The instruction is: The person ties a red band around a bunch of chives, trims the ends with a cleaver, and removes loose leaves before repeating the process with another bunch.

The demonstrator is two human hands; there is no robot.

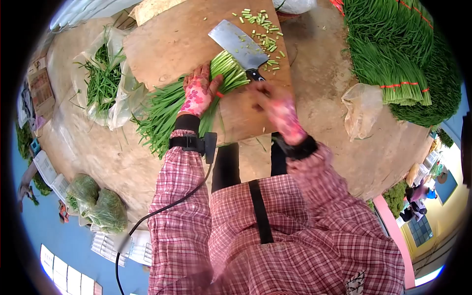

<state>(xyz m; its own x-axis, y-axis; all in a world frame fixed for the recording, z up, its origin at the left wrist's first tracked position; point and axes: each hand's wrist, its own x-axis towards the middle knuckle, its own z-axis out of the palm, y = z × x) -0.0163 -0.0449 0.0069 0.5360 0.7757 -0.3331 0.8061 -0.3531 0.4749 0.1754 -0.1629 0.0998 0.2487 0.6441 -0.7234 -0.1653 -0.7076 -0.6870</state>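
Note:
On a wooden board (167, 49) lies a bundle of long green stalks (227, 69), held round by a red band, with its pale cut ends toward the upper right. My left hand (198, 92), in a pink floral fingerless glove, rests on the bundle with its fingers over the stalks and thumb beside the band. A cleaver (237, 43) lies flat past the cut ends, its black handle toward me. My right hand (275, 105), gloved alike, is just below the handle, blurred by motion; its fingers are smeared. Short cut pieces (265, 32) are scattered beyond the blade.
Banded green bundles (393, 69) are piled at the upper right, near a crumpled clear bag (362, 109). At the left is an open plastic bag (105, 78) of loose greens. Filled bags (105, 209) stand at the lower left. People are far off at the right.

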